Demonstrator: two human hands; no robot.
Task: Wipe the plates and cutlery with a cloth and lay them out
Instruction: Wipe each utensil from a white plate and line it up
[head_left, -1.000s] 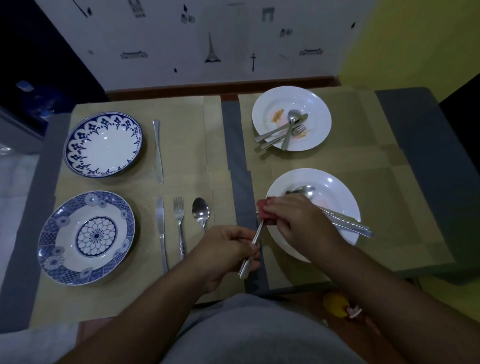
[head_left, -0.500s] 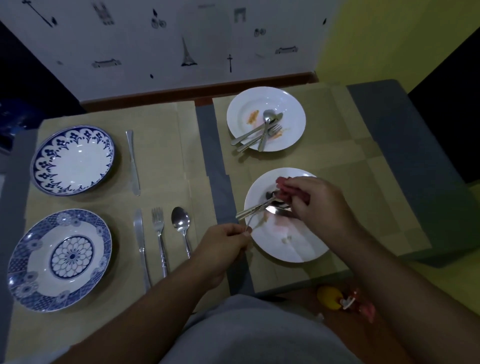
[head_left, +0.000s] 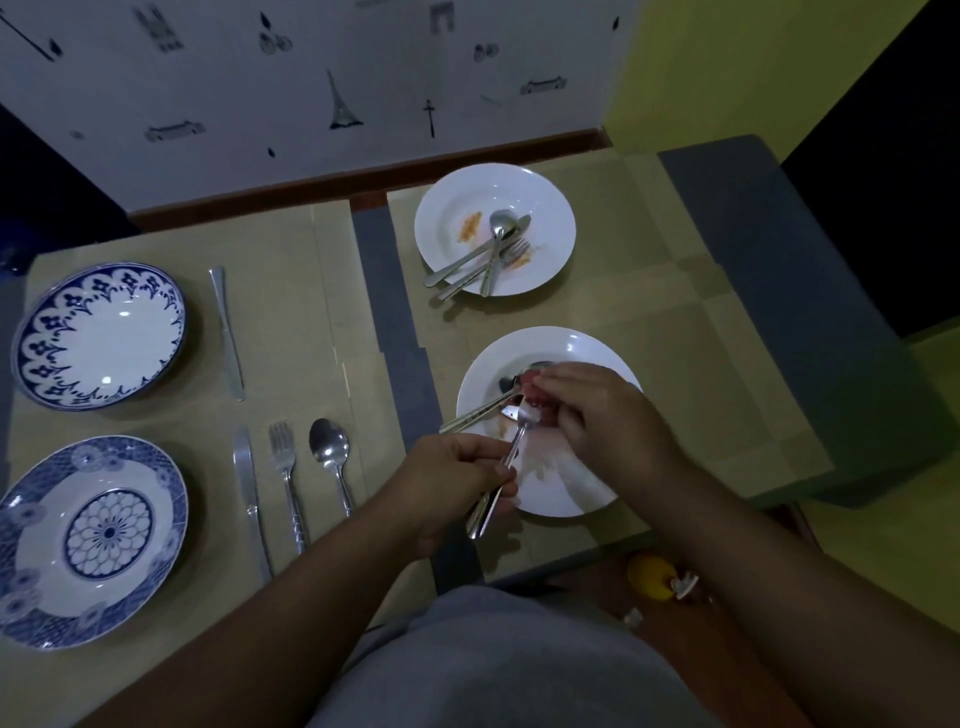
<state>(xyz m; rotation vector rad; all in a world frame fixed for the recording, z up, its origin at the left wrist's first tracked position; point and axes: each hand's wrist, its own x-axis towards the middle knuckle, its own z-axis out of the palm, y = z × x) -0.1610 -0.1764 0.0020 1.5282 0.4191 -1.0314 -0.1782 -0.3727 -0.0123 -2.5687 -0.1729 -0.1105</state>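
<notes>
My left hand (head_left: 452, 480) grips the handle of a fork (head_left: 506, 457) above the near white plate (head_left: 566, 493). My right hand (head_left: 597, 415) pinches a red cloth (head_left: 532, 397) against the fork's head. A spoon and another utensil (head_left: 478, 413) lie in that stained plate. The far white plate (head_left: 545, 208) has orange smears and holds a spoon, a fork and a knife (head_left: 485, 257). At the left lie two blue-patterned plates (head_left: 98, 332) (head_left: 88, 540), a knife (head_left: 226, 332) beside the far one, and a knife (head_left: 249, 488), fork (head_left: 285, 478) and spoon (head_left: 330, 457) beside the near one.
Tan mats (head_left: 291, 312) cover a grey table with a grey strip (head_left: 395, 322) down the middle. A white patterned wall (head_left: 311, 93) stands behind. A yellow object (head_left: 652, 577) lies on the floor below the table's near edge.
The fork went down to the near white plate and is raised again, my left hand lower on its handle. My right hand with the cloth now works at the fork's head. The camera shifted right.
</notes>
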